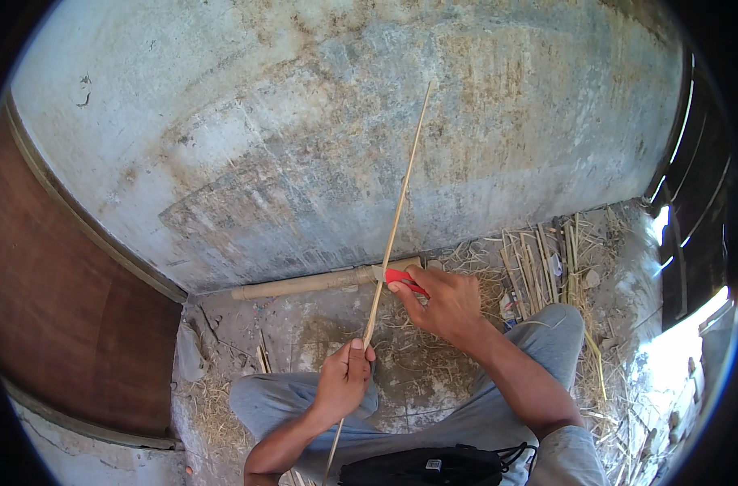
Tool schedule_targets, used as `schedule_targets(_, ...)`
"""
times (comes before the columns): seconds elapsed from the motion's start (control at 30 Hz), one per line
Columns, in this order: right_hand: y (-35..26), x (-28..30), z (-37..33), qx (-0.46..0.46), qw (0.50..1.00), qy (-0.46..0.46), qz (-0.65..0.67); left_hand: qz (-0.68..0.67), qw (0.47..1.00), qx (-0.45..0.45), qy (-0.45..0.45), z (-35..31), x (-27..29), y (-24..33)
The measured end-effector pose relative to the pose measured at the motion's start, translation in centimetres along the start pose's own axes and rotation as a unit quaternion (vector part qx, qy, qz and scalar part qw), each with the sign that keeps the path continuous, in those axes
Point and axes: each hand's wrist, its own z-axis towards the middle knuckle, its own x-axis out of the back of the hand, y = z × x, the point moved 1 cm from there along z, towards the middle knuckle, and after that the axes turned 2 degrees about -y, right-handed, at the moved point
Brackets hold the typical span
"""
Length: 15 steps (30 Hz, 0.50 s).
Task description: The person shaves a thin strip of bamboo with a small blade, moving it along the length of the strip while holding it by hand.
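A long, thin bamboo strip (399, 202) slants up and away from my lap, its far tip in front of the wall. My left hand (344, 379) is closed round its lower part, and the strip's tail runs on down past my wrist. Farther up, my right hand (446, 301) grips a red-handled knife (403, 280). The knife's short, pale blade lies against the strip, partly hidden by my fingers. Behind the blade, a thick bamboo pole (304, 284) rests on the floor along the foot of the wall.
A stained grey wall (304, 146) rises in front, with a brown wooden panel (77, 300) at the left. Several split bamboo sticks (539, 267) lie by my right knee. Shavings litter the floor, a clear plastic bag (192, 354) sits left, and a black pouch (421, 467) rests at my lap.
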Motion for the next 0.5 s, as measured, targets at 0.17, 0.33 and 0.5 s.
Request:
schedule_targets(0.17,0.1,-0.2,0.1,0.001,1.0,0.012,-0.004,0.007,1.0,-0.009,0.002,0.0,0.0,-0.1)
schedule_targets(0.33,3.6,1.4,2.3,-0.125,0.991,0.041,0.019,0.083,0.996,-0.005,-0.027,-1.6,-0.6,-0.6)
schedule_targets(0.5,3.6,2.1,2.2,-0.102,0.993,0.04,-0.035,0.109,0.993,-0.011,-0.043,-2.0,0.3,-0.9)
